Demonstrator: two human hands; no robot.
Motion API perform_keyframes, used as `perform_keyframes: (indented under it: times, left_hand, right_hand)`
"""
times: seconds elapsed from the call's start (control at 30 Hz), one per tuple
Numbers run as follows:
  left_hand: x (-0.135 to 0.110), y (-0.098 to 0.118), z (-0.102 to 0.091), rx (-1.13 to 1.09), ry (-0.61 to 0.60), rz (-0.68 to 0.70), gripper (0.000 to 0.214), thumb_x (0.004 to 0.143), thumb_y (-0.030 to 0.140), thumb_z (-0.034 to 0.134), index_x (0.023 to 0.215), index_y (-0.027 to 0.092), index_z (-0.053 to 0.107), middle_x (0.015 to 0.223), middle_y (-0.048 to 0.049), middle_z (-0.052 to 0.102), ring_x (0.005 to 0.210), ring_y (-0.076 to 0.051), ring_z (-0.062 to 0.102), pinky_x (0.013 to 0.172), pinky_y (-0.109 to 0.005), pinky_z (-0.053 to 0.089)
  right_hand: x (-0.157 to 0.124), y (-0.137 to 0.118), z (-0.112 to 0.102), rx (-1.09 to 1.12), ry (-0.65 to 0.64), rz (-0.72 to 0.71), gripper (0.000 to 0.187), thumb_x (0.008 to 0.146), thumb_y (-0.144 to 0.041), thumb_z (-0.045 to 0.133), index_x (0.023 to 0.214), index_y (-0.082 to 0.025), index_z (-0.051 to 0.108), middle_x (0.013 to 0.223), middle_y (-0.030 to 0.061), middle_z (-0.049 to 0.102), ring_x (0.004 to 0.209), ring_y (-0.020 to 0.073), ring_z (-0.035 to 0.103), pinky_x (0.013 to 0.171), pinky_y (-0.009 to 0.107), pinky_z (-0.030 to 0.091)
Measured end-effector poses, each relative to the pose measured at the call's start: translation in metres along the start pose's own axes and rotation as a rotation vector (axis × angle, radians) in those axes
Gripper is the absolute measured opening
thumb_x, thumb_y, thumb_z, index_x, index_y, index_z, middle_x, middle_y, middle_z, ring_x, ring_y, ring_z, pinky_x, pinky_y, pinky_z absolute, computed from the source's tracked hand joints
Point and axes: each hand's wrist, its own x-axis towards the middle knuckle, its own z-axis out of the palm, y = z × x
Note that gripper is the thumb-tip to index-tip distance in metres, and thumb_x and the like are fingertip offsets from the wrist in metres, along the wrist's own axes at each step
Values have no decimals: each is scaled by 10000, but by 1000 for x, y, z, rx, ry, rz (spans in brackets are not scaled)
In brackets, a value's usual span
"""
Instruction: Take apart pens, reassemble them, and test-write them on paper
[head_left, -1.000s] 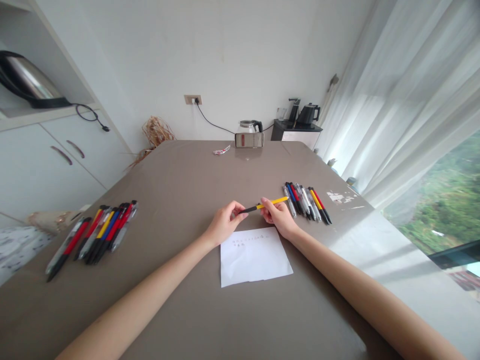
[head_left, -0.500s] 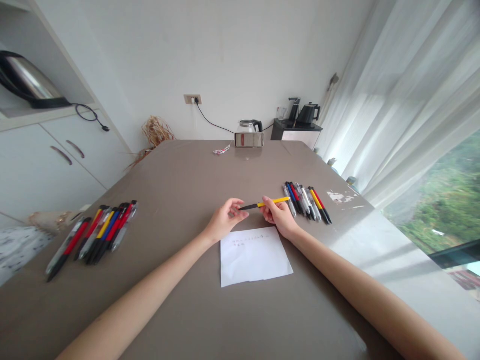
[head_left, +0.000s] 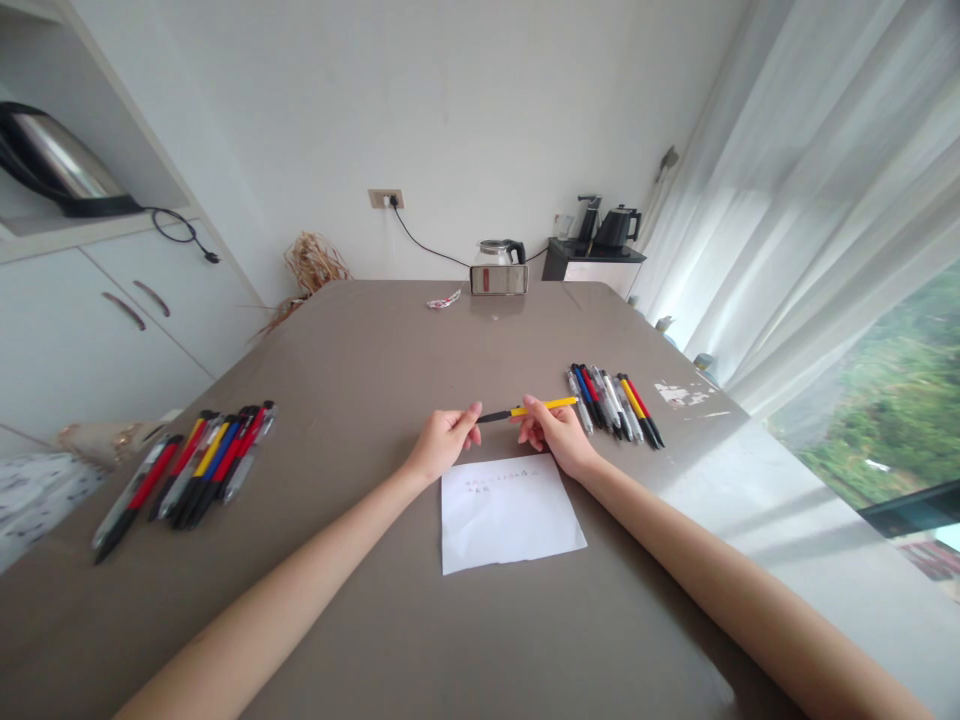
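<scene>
A yellow pen with a black grip end is held level between my two hands, above the far edge of a sheet of white paper. My left hand pinches the black end between thumb and fingers. The yellow barrel is gripped by my right hand, its yellow end poking out to the right. A few lines of faint handwriting show near the top of the paper. Just beyond my right hand lies a row of several pens in clear, blue, red, black and yellow.
Another group of several pens lies at the left of the brown table. At the far edge, a phone-like rectangular object stands before a glass pot, with a small patterned strip beside it. A white curtain hangs at right.
My left hand's fingers have closed from a looser hold to a pinch on the pen's black end. The pen has dipped very slightly; my right hand stays nearly in place.
</scene>
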Motion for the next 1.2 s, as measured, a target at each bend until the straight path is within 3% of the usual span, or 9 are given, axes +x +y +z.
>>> perform_keyframes:
  times: [0.07, 0.17, 0.27, 0.5, 0.73, 0.87, 1.2]
  left_hand:
    - [1, -2, 1, -39, -1, 6, 435, 798, 506, 357, 729, 150, 599, 609, -15, 560, 533, -106, 486, 537, -238, 383]
    - [3, -4, 3, -106, 24, 79, 362, 719, 429, 545, 983, 180, 540, 904, -48, 597, 709, -123, 539, 633, -249, 426]
    - [4, -6, 4, -121, 40, 116, 282, 706, 378, 578, 899, 173, 549, 895, -43, 598, 779, -132, 542, 711, -266, 423]
    - [1, -1, 3, -68, 42, 85, 257, 760, 413, 492, 826, 171, 549, 818, -26, 584, 775, -137, 524, 685, -253, 398]
    - [0, 1, 0, 21, 23, 51, 368, 803, 482, 371, 708, 167, 536, 578, 24, 460, 511, -87, 394, 496, -214, 316]
    - [2, -5, 0, -17, 51, 4, 444, 808, 515, 321, 610, 159, 497, 534, 26, 427, 466, -77, 370, 464, -209, 302]
    - [5, -7, 1, -157, 49, -18, 345, 786, 487, 400, 778, 167, 530, 690, -6, 531, 519, -77, 469, 426, -185, 365]
  right_hand:
    - [0, 1, -1, 9, 11, -8, 466, 748, -530, 436, 639, -113, 614, 483, 24, 556, 359, 54, 359, 376, 205, 273]
    - [1, 3, -2, 22, 29, -21, 464, 747, -528, 441, 678, -110, 629, 481, 21, 558, 361, 56, 364, 373, 203, 272]
    - [2, 5, -2, 16, 19, -13, 464, 746, -528, 444, 685, -110, 636, 486, 26, 564, 365, 59, 371, 372, 205, 274]
    - [2, 6, -2, 27, 12, -10, 465, 745, -524, 449, 583, -121, 615, 569, 69, 622, 407, 73, 431, 394, 211, 328]
    - [0, 0, -1, 96, -38, 6, 412, 739, -490, 492, 733, -108, 646, 656, 89, 655, 487, 101, 514, 423, 211, 386]
    - [0, 1, -2, 147, -18, 23, 408, 737, -474, 505, 837, -104, 644, 730, 107, 665, 551, 117, 557, 441, 208, 409]
    - [2, 2, -5, 219, 3, 32, 286, 741, -369, 516, 883, -143, 621, 882, 113, 657, 739, 185, 624, 494, 222, 462]
